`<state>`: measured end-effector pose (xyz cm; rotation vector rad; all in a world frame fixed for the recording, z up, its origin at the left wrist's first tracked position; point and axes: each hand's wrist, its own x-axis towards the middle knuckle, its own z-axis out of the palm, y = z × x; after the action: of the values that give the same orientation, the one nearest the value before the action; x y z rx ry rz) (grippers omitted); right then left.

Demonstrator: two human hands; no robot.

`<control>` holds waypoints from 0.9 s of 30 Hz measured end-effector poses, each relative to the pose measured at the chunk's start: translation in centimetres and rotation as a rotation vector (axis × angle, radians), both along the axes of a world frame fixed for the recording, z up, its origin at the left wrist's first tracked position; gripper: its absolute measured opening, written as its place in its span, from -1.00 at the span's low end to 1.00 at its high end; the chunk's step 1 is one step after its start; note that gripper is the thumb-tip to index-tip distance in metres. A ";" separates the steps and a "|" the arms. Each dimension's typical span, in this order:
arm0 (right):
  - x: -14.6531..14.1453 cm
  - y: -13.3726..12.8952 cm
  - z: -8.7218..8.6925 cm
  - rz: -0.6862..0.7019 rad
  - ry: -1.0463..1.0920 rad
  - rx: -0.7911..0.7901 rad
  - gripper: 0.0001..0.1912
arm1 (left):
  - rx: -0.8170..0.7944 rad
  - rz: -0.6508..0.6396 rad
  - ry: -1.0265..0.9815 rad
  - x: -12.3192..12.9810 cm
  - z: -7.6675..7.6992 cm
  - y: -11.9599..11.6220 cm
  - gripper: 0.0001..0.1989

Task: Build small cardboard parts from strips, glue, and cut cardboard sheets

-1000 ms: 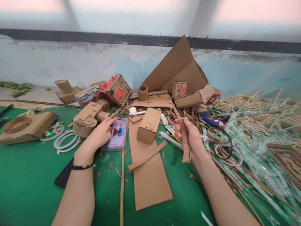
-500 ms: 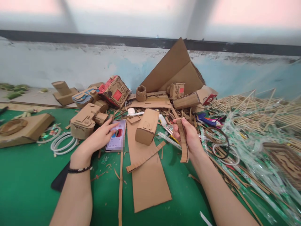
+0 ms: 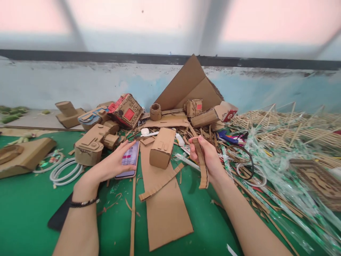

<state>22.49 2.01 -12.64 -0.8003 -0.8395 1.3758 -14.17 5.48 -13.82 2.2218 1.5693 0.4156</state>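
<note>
Cardboard box (image 3: 162,147): matt brown cardboard, smooth faces. Held strip (image 3: 203,167): cardboard, ribbed, rough edges. Flat sheet (image 3: 167,217): matt cardboard, smooth. Phone (image 3: 130,158): glossy screen. Tabletop (image 3: 117,227): green, smooth, slight sheen. Wrappers (image 3: 269,160): clear glossy plastic, crinkled. Wall (image 3: 101,80): painted, rough patches.

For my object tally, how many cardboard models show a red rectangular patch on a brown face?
2: the larger model, left of the short cardboard tube, and the smaller model, right of it. Faces turned away may hide others.
</note>
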 end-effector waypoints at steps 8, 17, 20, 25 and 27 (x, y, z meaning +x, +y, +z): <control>-0.6 -0.3 0.3 0.016 -0.007 0.022 -0.55 | 0.302 0.201 -0.319 3.8 4.1 -1.2 -0.61; -1.4 -1.0 1.0 0.038 -0.054 0.007 -0.55 | 0.484 0.302 -0.549 7.0 4.7 -2.7 -0.63; -1.7 -1.1 0.6 0.013 -0.119 0.077 -0.58 | 0.559 0.256 -0.608 9.1 4.0 -3.5 -0.62; -2.0 -1.3 0.4 -0.033 -0.078 0.108 -0.63 | 0.521 -0.262 -0.695 13.5 2.5 -5.6 -0.86; -1.8 -1.3 0.6 -0.054 0.015 0.084 -0.61 | 0.529 -0.339 -0.674 14.7 2.2 -6.4 -0.84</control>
<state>20.65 0.71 -12.05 -0.7420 -0.8530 1.2892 0.54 -0.89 -11.64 2.2703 0.7656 1.4188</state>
